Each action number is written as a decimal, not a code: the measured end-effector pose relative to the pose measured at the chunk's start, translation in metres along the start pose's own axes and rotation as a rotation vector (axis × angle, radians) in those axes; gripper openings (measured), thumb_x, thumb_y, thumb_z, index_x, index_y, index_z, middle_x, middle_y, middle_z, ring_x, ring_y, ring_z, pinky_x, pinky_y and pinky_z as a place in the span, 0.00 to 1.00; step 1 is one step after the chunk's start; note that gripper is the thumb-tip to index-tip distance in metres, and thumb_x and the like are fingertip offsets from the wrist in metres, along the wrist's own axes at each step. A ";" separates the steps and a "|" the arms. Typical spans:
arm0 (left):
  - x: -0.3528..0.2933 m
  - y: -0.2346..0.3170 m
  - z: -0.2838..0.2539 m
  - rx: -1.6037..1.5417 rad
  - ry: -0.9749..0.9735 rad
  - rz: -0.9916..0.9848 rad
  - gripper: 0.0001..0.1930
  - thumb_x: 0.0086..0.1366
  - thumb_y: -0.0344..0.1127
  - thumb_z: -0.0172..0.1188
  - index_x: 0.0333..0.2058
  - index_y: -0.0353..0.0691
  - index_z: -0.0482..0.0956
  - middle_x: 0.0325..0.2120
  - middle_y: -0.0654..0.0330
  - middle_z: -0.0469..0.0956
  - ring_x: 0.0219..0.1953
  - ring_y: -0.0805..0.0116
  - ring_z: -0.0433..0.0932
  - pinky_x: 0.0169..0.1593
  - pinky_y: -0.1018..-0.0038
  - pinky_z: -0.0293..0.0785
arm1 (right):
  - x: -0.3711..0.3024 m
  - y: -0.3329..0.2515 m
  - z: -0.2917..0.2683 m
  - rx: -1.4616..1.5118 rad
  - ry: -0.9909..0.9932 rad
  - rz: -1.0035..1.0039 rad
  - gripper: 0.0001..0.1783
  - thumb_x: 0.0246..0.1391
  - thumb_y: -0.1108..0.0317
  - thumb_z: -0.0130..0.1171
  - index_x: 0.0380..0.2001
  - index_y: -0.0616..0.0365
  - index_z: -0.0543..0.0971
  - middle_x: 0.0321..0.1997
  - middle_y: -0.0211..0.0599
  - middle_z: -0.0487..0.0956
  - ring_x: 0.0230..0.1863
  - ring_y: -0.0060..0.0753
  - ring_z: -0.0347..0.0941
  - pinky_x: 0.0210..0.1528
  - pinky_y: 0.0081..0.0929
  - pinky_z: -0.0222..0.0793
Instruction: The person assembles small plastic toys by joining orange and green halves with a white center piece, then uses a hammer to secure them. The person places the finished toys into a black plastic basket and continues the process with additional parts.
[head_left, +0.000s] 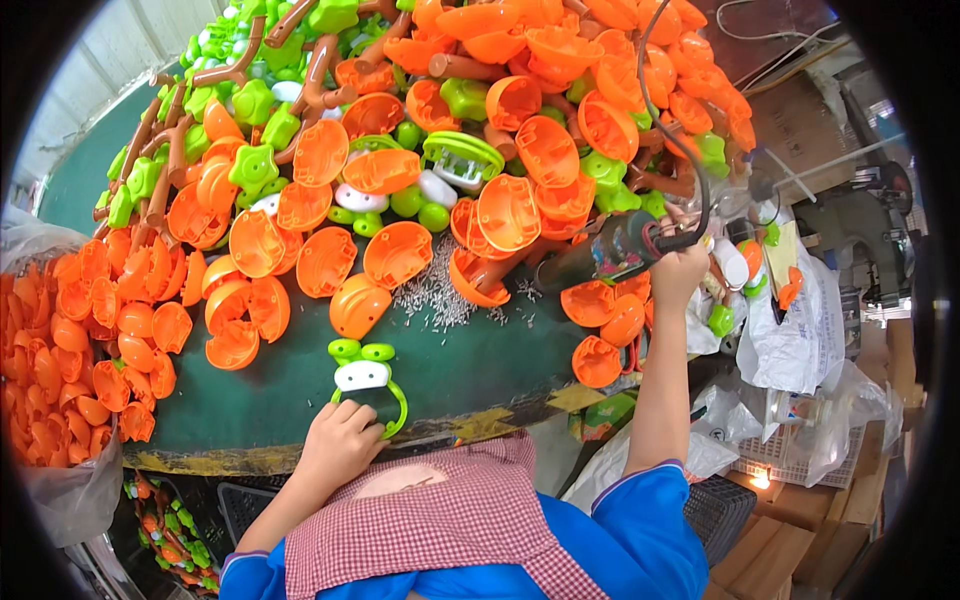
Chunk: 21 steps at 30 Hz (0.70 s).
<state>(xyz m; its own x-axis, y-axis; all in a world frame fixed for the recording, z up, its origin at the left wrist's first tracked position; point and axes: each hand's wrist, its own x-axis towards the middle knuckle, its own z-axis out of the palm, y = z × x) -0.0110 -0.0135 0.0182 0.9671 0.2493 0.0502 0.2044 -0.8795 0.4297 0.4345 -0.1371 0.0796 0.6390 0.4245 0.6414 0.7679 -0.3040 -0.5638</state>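
Note:
At the table's near edge my left hand (342, 442) is closed on a green plastic toy part (398, 412), a curved band topped by green knobs and a white face piece with dark dots. Out to the right, my right hand (683, 262) grips the cord end of a dark electric screwdriver (612, 250), whose front end points left over the table. Its black cord (703, 180) loops up and away. Small silver screws (440, 290) lie in a loose pile between the two hands. An orange shell (360, 306) sits just beyond the green part.
Orange half shells (548, 150), green star-shaped pieces (254, 168) and brown branch pieces (318, 75) heap over the green table (480, 375). A plastic bag (75, 495) of orange shells is at the left. Plastic bags (800, 330) and wooden boards (765, 560) lie at the right.

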 end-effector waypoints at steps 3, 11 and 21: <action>-0.007 -0.001 0.004 0.039 -0.033 -0.011 0.09 0.45 0.38 0.70 0.25 0.44 0.81 0.28 0.65 0.72 0.31 0.66 0.72 0.36 0.69 0.71 | 0.044 0.019 0.014 -0.023 -0.005 -0.266 0.12 0.58 0.77 0.57 0.45 0.64 0.80 0.43 0.40 0.80 0.43 0.27 0.77 0.43 0.22 0.71; -0.009 0.002 0.011 0.004 0.021 -0.045 0.09 0.47 0.37 0.69 0.27 0.44 0.80 0.26 0.65 0.71 0.31 0.67 0.73 0.33 0.70 0.73 | 0.113 0.023 0.073 -0.100 0.076 0.219 0.33 0.47 0.59 0.67 0.51 0.71 0.69 0.43 0.53 0.76 0.47 0.52 0.72 0.53 0.40 0.66; -0.019 -0.004 0.015 0.026 0.086 -0.016 0.09 0.45 0.36 0.67 0.27 0.44 0.78 0.23 0.65 0.69 0.29 0.67 0.72 0.33 0.71 0.73 | 0.169 0.022 0.031 0.514 0.201 0.082 0.17 0.58 0.75 0.60 0.49 0.70 0.76 0.41 0.41 0.82 0.36 0.28 0.79 0.40 0.23 0.74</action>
<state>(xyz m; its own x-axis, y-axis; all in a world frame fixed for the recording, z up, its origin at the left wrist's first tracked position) -0.0282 -0.0215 0.0018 0.9474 0.2962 0.1212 0.2245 -0.8850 0.4079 0.5576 -0.0452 0.1591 0.7300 0.2308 0.6433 0.6273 0.1476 -0.7647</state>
